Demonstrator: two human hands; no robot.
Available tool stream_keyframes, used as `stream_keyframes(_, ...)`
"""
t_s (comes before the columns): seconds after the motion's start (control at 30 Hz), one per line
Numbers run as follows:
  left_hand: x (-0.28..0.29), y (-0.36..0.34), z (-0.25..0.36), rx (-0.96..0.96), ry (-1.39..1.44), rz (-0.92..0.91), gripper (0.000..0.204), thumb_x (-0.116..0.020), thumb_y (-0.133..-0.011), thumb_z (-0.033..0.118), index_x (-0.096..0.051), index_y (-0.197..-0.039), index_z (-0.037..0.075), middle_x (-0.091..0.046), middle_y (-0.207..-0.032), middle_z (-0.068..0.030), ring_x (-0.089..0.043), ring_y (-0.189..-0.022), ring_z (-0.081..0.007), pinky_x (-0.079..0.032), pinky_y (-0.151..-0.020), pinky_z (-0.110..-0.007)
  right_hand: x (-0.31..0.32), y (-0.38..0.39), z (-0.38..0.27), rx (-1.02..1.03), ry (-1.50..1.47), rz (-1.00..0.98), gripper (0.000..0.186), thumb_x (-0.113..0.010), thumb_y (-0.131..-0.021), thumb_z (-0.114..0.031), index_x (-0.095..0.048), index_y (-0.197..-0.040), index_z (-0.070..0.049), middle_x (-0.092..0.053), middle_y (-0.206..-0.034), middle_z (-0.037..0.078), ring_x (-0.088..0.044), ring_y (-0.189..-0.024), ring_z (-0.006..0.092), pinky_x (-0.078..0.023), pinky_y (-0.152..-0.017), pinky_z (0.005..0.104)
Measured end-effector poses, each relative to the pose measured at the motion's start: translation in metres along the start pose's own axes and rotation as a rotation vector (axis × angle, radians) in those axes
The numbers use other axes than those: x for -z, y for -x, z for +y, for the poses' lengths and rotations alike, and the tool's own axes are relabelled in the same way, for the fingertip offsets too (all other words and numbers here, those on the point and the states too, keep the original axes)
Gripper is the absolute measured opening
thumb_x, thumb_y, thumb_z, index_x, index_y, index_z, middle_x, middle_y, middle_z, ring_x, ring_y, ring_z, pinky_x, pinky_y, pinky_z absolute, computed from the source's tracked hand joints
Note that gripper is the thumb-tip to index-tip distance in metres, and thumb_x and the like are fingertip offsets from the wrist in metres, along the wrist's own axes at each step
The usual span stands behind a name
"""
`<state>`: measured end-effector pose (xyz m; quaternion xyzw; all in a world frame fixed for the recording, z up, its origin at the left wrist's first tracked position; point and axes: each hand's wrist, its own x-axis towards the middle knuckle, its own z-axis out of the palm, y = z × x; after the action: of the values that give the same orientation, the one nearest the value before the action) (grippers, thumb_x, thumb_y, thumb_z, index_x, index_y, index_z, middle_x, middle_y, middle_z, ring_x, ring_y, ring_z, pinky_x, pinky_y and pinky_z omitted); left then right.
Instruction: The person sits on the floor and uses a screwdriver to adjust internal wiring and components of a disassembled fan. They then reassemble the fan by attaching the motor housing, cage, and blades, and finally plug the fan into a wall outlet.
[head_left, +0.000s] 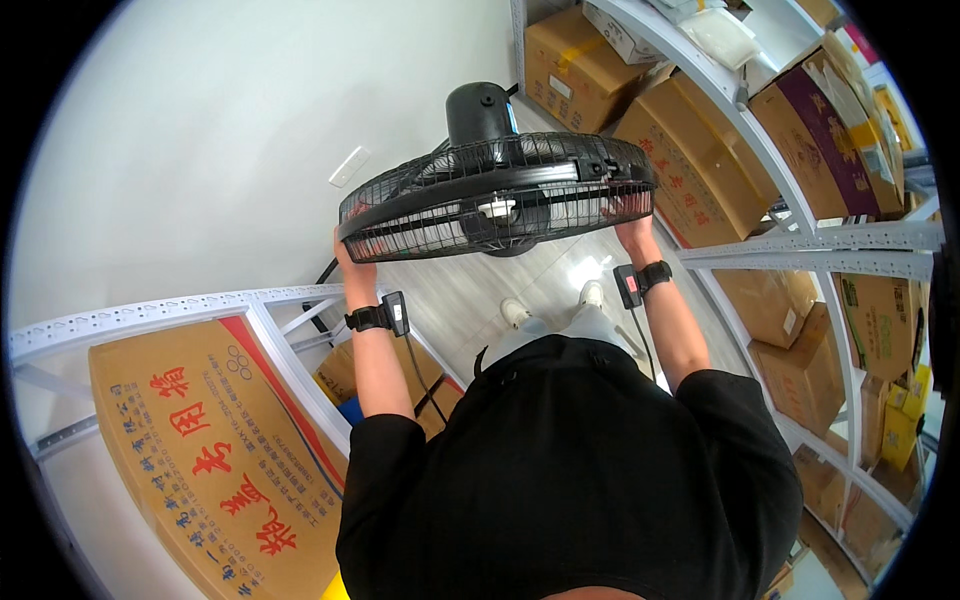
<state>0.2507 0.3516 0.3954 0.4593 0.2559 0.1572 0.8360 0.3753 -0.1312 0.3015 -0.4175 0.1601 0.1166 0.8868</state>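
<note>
A large black electric fan (470, 190) with a round wire cage is in front of me, seen nearly edge-on from above. Its motor housing (478, 115) points toward the wall. My left hand (350, 262) grips the left rim of the cage, and my right hand (634, 232) grips the right rim. The cage hides parts of the fingers on both sides. Inside the wires, a pale hub piece shows near the middle. Below the fan, its stand is mostly hidden; a dark leg or pole shows behind the left side.
A white wall (200, 140) with a socket plate (349, 167) lies ahead and left. At my left, a metal shelf (170, 315) holds a big cardboard box (215, 450). Tall shelving (790, 190) with several cartons (690, 160) runs along the right. Pale floor (460, 290) shows around my shoes.
</note>
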Motion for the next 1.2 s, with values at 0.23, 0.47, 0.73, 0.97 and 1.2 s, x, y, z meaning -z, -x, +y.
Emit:
stream_keyframes(0.23, 0.002, -0.004, 0.006, -0.075, 0.007, 0.108, 0.045, -0.044, -0.095, 0.043, -0.051, -0.128, 0.011, -0.053, -0.125, -0.0036, -0.05, -0.111, -0.018, -0.041, -0.091, -0.036, -0.025, -0.008, -0.014, 0.016, 0.095, 0.16, 0.053, -0.041, -0.092, -0.061, -0.059, -0.112, -0.016, -0.052, -0.12, 0.005, -0.045, -0.114, 0.0265, -0.034, -0.095, 0.0609)
stream_keyframes(0.47, 0.002, 0.01, -0.006, 0.047, 0.037, 0.145, 0.043, -0.042, -0.097, 0.039, -0.053, -0.13, 0.016, -0.059, -0.108, -0.0037, -0.058, -0.095, -0.0165, -0.047, -0.073, -0.037, 0.0, 0.008, 0.0, 0.1, 0.107, 0.08, 0.04, -0.044, -0.093, -0.057, -0.059, -0.103, -0.021, -0.057, -0.111, -0.004, -0.05, -0.107, 0.0135, -0.038, -0.092, 0.0501)
stream_keyframes(0.73, 0.036, 0.021, -0.051, 0.0, 0.129, 0.153, 0.033, -0.046, -0.096, 0.031, -0.054, -0.112, 0.003, -0.06, -0.11, -0.0123, -0.061, -0.102, -0.0304, -0.049, -0.091, -0.041, 0.012, 0.006, -0.021, -0.137, 0.209, 0.088, 0.049, -0.046, -0.09, -0.062, -0.058, -0.105, -0.017, -0.057, -0.113, -0.001, -0.048, -0.106, 0.0176, -0.035, -0.093, 0.0546)
stream_keyframes(0.97, 0.043, 0.095, -0.083, -0.044, -0.036, 0.382, 0.053, -0.038, -0.096, 0.051, -0.054, -0.123, 0.008, -0.056, -0.129, -0.0103, -0.056, -0.113, -0.0303, -0.045, -0.09, -0.045, 0.043, -0.017, -0.024, -0.465, 0.29, -0.216, 0.065, -0.041, -0.089, -0.068, -0.051, -0.131, -0.019, -0.043, -0.135, 0.011, -0.042, -0.123, 0.0334, -0.037, -0.096, 0.062)
stream_keyframes(1.2, -0.01, 0.206, -0.129, -0.185, 0.039, 0.638, 0.029, -0.057, -0.09, 0.042, -0.066, -0.097, 0.015, -0.061, -0.091, 0.005, -0.053, -0.089, -0.0104, -0.039, -0.08, -0.031, 0.066, -0.051, -0.037, -0.699, 0.326, -0.335, 0.063, -0.039, -0.091, -0.066, -0.046, -0.135, -0.023, -0.047, -0.132, 0.015, -0.048, -0.117, 0.0354, -0.044, -0.096, 0.0559)
